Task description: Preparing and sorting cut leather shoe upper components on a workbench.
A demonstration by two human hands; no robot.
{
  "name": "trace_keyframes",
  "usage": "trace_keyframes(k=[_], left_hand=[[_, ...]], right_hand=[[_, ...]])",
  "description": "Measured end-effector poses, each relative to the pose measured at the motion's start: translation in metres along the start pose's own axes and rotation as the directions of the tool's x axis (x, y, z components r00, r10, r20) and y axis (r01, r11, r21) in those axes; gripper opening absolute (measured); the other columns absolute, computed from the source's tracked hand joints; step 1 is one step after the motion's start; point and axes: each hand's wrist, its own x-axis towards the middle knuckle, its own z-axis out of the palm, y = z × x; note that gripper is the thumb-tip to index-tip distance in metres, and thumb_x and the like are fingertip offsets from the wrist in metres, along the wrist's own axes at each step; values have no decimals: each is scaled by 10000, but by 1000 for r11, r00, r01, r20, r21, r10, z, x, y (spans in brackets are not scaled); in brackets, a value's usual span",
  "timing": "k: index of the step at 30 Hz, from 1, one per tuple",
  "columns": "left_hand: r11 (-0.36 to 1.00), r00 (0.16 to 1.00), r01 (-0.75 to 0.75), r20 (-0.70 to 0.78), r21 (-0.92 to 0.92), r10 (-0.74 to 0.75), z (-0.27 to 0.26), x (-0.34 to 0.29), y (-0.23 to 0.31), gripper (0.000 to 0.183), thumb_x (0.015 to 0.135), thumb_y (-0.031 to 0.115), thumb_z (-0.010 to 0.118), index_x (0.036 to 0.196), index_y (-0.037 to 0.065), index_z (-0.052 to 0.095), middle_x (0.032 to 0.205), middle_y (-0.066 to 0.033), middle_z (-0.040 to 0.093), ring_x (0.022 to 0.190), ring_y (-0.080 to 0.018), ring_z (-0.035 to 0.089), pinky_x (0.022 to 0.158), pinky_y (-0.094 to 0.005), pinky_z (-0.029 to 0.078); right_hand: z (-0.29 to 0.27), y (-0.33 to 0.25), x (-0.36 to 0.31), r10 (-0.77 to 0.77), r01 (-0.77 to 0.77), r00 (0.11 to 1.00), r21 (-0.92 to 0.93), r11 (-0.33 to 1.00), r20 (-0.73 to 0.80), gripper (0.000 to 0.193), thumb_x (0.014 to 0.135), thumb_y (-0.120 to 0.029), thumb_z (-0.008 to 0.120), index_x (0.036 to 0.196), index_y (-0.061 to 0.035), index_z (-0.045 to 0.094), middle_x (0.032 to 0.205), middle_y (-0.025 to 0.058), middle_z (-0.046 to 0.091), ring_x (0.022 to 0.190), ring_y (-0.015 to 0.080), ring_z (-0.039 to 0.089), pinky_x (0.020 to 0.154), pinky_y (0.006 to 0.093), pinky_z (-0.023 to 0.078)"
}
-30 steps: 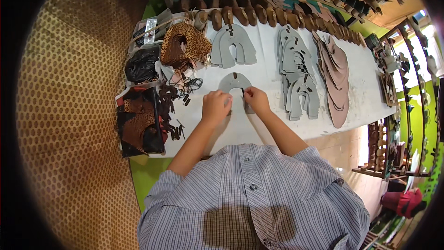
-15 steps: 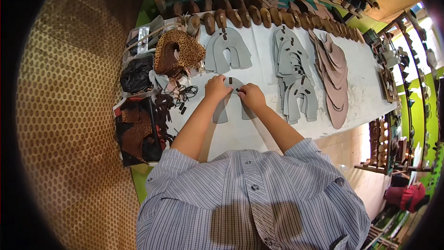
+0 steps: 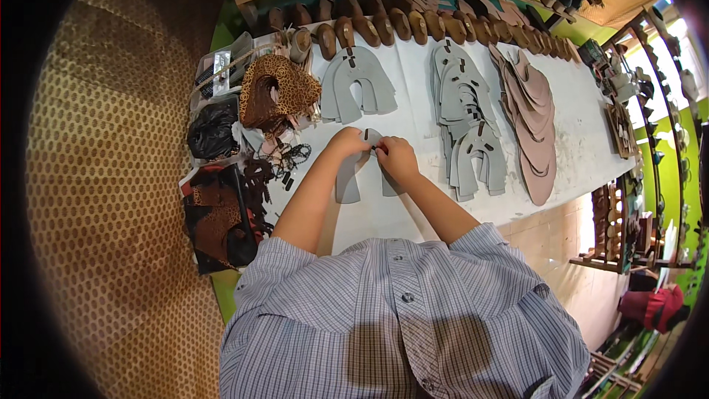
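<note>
A flat, grey, arch-shaped piece of sheet material (image 3: 348,183) is laid on the white-covered table (image 3: 417,120). Its left shoulder is covered by the left hand (image 3: 349,141), whose grip cannot be told. A small, dark strip (image 3: 376,148) is touched by the right hand's (image 3: 399,159) bunched fingers; whether it is pinched cannot be told.

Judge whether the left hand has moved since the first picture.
Yes: the left hand has moved forward, closer to the left grey stack.
</note>
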Motion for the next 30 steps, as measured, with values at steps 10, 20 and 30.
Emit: trace_keyframes(k=[10,20,30], left_hand=[[998,999,-6,48,68,3,-9,-3,7,409,646,297,692,922,-2,644,883,-197,645,807,-283,632,719,-341,486],[738,940,330,280,-588,-196,-17,-8,2,367,761,300,628,931,-25,634,870,-107,649,768,-211,607,681,-355,486],[994,997,-54,53,-92,59,4,0,7,167,724,145,634,841,35,680,783,-121,666,645,-197,624,613,-316,488]], right_hand=[[-1,4,-14,-327,319,945,-257,912,13,134,756,-167,592,871,-128,651,802,38,552,761,229,545,603,367,448],[-4,15,-23,-302,289,951,-165,943,-60,194,758,-168,586,928,-106,657,860,21,561,823,208,537,645,353,431],[-8,11,-30,-243,241,970,-188,952,14,239,748,-132,575,973,-92,645,934,30,608,869,221,560,716,363,445]])
